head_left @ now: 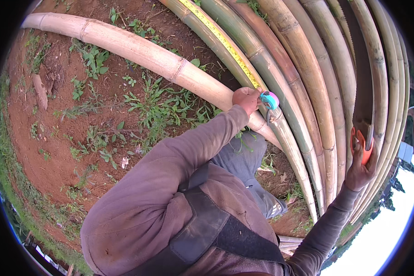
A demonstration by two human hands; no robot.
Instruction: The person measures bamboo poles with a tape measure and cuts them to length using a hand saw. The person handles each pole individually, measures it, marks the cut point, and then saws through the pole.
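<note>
My left hand [246, 100] is closed at the tape measure [268, 100], which has a blue and pink case. Its yellow blade [221, 37] is drawn out along a greenish bamboo pole [287, 135], running away toward the far end. Beneath my left hand a pale bamboo pole [147, 53] crosses toward the far left. At the right, my right hand [360, 171] grips the orange handle of a handsaw [364, 87]. The saw's dark, broad blade points away from me, over the bamboo poles, toothed edge to the left; I cannot tell whether it touches them.
Several more bamboo poles [324, 119] lie side by side from the middle to the right. Reddish soil [41, 152] with green weeds [152, 103] spreads at the left. My bent leg [246, 156] is close to the poles. Grass borders the left rim.
</note>
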